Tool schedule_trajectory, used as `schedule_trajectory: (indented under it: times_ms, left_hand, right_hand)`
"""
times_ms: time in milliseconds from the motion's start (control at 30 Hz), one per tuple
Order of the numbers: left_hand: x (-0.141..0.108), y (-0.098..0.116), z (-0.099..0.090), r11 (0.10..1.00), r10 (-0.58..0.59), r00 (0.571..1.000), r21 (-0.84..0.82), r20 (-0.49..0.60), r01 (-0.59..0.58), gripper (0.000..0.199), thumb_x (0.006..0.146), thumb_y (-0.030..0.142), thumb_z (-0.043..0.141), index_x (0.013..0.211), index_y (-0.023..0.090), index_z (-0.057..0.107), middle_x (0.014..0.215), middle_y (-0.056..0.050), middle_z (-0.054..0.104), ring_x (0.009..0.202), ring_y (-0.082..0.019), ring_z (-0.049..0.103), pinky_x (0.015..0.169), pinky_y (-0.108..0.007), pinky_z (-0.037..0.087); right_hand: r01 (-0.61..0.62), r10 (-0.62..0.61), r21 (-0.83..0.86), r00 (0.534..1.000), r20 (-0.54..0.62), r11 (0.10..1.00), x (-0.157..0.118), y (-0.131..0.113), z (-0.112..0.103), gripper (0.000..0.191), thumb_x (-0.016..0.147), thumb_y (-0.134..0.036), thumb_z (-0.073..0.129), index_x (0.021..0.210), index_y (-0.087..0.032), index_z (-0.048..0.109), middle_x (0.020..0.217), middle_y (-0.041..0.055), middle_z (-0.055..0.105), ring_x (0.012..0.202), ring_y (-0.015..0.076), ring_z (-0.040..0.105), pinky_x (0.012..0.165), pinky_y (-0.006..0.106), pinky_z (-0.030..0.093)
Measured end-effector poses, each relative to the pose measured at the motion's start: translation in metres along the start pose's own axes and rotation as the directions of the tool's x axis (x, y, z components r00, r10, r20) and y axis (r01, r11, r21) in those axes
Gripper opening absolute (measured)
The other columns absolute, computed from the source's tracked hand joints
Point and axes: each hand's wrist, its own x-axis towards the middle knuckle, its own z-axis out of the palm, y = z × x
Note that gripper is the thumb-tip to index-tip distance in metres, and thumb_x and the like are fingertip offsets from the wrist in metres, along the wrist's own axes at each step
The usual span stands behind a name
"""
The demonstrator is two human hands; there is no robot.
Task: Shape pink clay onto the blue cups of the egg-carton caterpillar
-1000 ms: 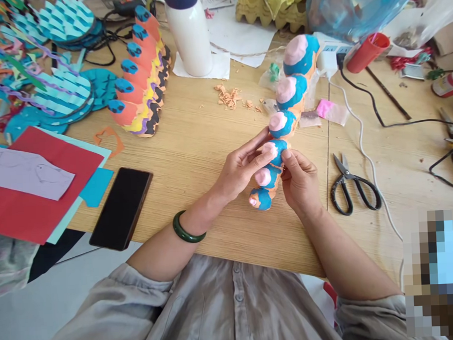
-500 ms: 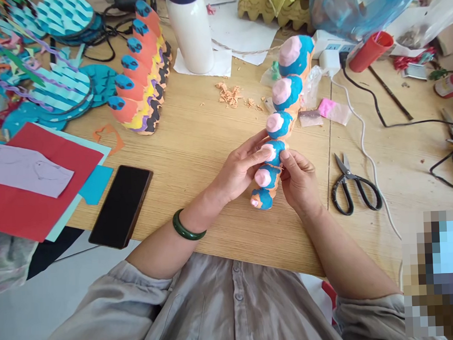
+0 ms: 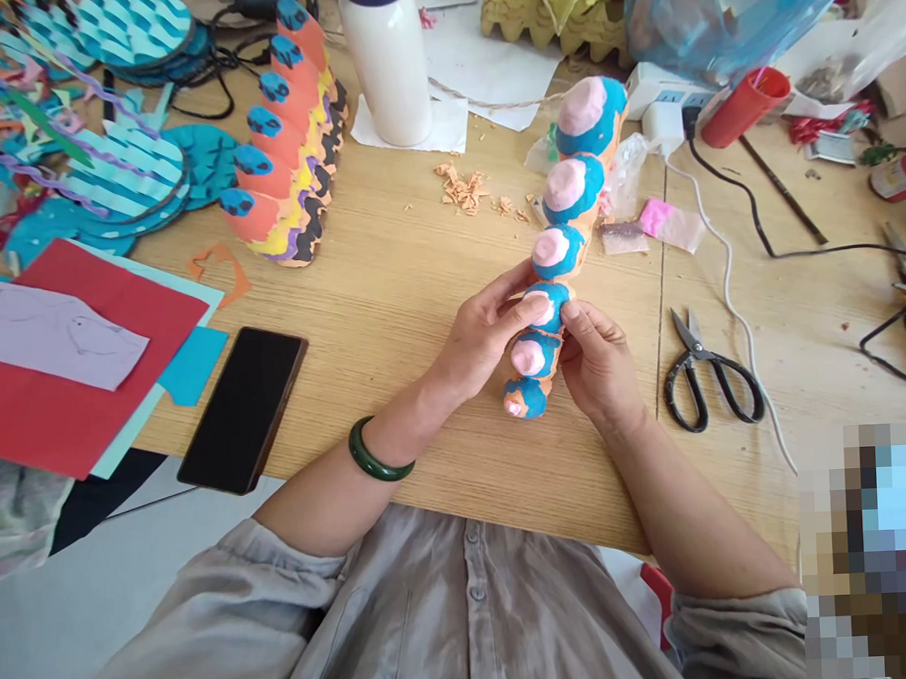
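A long bumpy strip [image 3: 558, 252] has several rounded mounds covered in blue and pink clay over an orange base. It slants from upper right to lower left above the table. My left hand [image 3: 487, 333] grips its left side, the thumb pressed on the pink top of a lower mound. On the other side my right hand [image 3: 600, 358] holds the same mound's edge between thumb and fingers. The fingers under the strip are partly hidden. Orange clay crumbs [image 3: 462, 189] lie on the table beyond my hands.
Black-handled scissors [image 3: 698, 364] and a white cable [image 3: 727, 267] lie right. A phone [image 3: 242, 409], red paper [image 3: 85, 346] and an orange bumpy strip [image 3: 286, 137] are left. Behind stand a white bottle [image 3: 388, 72], a red tube [image 3: 747, 106] and a power strip [image 3: 667, 90].
The upper end of the strip has shifted very slightly left and down. Both hands keep their hold, and the view has moved a little.
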Motion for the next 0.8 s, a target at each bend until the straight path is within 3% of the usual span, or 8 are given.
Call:
schedule_trajectory:
  times_ms: [233,367,500,667,800]
  left_hand:
    - [-0.0003,0.0002,-0.0027,1.000,0.010,0.998,-0.003,0.066,-0.010,0.064,0.082,0.041,0.091,0.142,0.033,0.071,0.134,0.000,0.077,0.130,-0.028,0.070,0.109,-0.041,0.059]
    - [-0.0003,-0.0037,0.0010,0.999,0.030,1.000,0.022,-0.009,-0.029,0.058,0.090,0.052,0.084,0.141,0.031,0.069,0.139,-0.003,0.076,0.132,-0.029,0.070,0.109,-0.042,0.059]
    - [-0.0005,-0.0066,0.0002,0.998,0.032,0.999,0.050,-0.035,-0.031,0.064,0.088,0.049,0.086,0.146,0.029,0.065,0.148,-0.005,0.072,0.133,-0.028,0.070,0.111,-0.041,0.059]
    - [0.0001,-0.0038,-0.0027,0.999,0.041,0.999,0.014,0.020,-0.041,0.061,0.084,0.040,0.088,0.141,0.034,0.069,0.143,0.000,0.074,0.135,-0.029,0.068,0.115,-0.043,0.057]
    - [0.0003,-0.0007,0.0022,0.999,0.007,0.999,-0.035,-0.054,-0.009,0.050,0.086,0.045,0.086,0.132,0.032,0.074,0.138,0.000,0.076,0.138,-0.031,0.067,0.116,-0.046,0.056]
  right_hand:
    - [-0.058,0.056,0.093,0.998,0.020,0.994,0.0044,-0.0021,-0.0041,0.030,0.078,-0.057,0.092,0.081,-0.029,0.081,0.073,-0.0048,0.074,0.064,0.0115,0.064,0.062,0.026,0.055]
    - [-0.050,0.048,0.065,0.999,0.025,0.997,0.0034,-0.0014,-0.0037,0.032,0.079,-0.057,0.091,0.076,-0.028,0.077,0.069,-0.0053,0.071,0.061,0.0117,0.062,0.060,0.027,0.054]
    - [-0.068,0.066,0.051,0.997,0.040,0.996,0.0041,0.0001,-0.0063,0.031,0.080,-0.057,0.090,0.082,-0.028,0.079,0.073,-0.0044,0.074,0.064,0.0128,0.065,0.061,0.028,0.055]
    - [-0.085,0.083,0.076,0.996,0.039,0.993,0.0065,-0.0006,-0.0090,0.031,0.079,-0.057,0.091,0.080,-0.029,0.078,0.073,-0.0044,0.075,0.064,0.0132,0.064,0.061,0.029,0.055]
    - [-0.078,0.077,0.041,0.997,0.025,0.996,0.0061,-0.0021,-0.0071,0.033,0.079,-0.059,0.089,0.079,-0.029,0.076,0.072,-0.0038,0.073,0.064,0.0147,0.064,0.062,0.030,0.055]
